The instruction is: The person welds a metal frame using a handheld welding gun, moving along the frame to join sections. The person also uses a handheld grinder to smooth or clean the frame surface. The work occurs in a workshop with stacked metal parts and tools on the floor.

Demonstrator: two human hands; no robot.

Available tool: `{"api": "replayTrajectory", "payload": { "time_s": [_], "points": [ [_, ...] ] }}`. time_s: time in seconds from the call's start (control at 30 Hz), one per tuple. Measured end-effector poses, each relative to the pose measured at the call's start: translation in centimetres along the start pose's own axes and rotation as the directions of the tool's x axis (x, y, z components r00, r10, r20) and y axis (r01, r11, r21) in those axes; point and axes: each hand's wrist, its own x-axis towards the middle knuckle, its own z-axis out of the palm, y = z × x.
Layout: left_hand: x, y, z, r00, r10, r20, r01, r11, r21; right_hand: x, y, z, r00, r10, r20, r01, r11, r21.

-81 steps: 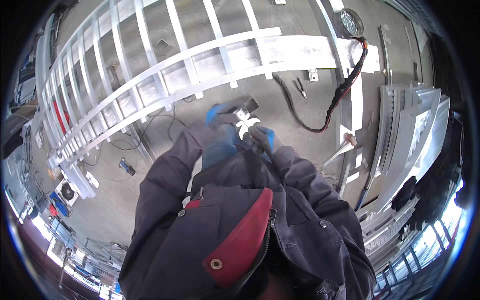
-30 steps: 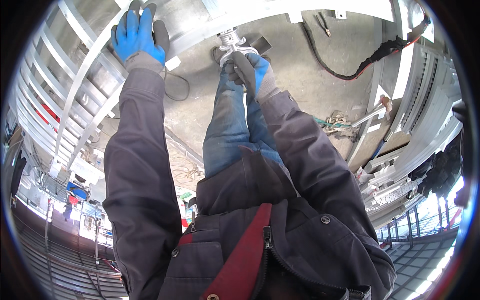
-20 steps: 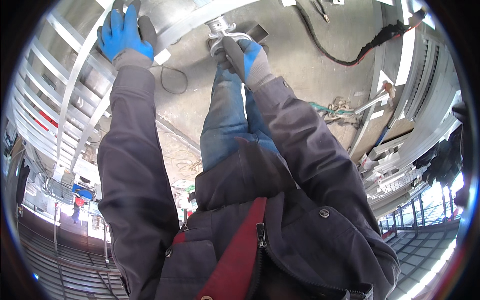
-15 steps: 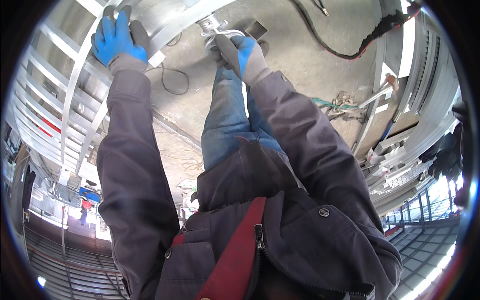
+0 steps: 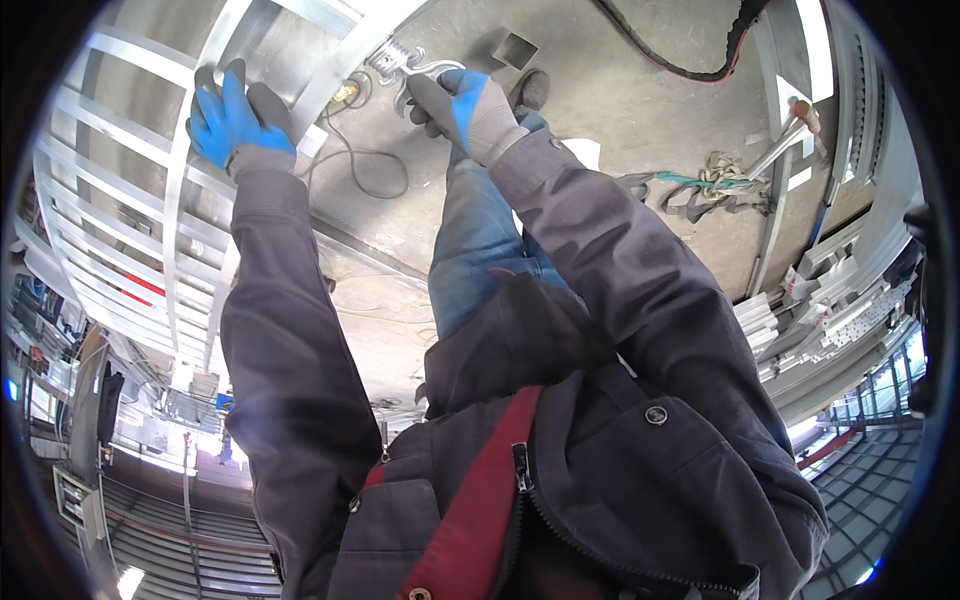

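My left hand (image 5: 235, 122), in a blue and grey work glove, rests on a bright metal frame (image 5: 172, 225) of parallel bars. Its fingers are spread and enclose nothing that I can see. To the right, my gloved right hand (image 5: 467, 108) is closed around the curved handle of a shiny metal clamp-like tool (image 5: 393, 62). The far end of this tool lies close against the frame's long edge bar; whether it is fastened there I cannot tell. The palm and fingertips of my right hand are partly hidden.
A thin cable (image 5: 385, 192) loops on the concrete floor beside the frame. Beyond my right hand lies a short square tube (image 5: 515, 51). A thick black cable (image 5: 690, 72), a hammer (image 5: 800, 120), a tangle of rags (image 5: 715, 183) and stacked metal profiles (image 5: 830, 300) are at the right.
The view has shifted, so the frame shows more fully at the left. Both hands keep their places on the frame and the tool; the right hand looks slightly turned.
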Motion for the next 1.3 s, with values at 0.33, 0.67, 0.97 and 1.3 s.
{"api": "replayTrajectory", "payload": {
  "time_s": [0.33,0.67,0.97,1.3],
  "points": [
    [0.4,0.6,-0.6,0.999,-0.008,0.035,0.009,1.0,-0.015,0.5,1.2,-2.0,0.976,-0.062,0.208,-0.013,0.938,0.345],
    [0.7,1.4,-1.1,0.996,-0.029,0.086,0.031,0.999,-0.015,0.8,2.1,-0.1,0.995,-0.075,0.06,0.066,0.988,0.137],
    [0.8,1.8,-1.1,0.997,0.032,0.063,-0.033,0.999,0.009,0.3,1.4,0.1,0.996,-0.083,0.012,0.081,0.988,0.128],
    [0.7,2.1,-1.2,0.994,-0.014,0.112,0.01,0.999,0.04,0.3,0.5,-1.1,0.987,-0.039,0.153,0.002,0.972,0.234]
  ]
}}
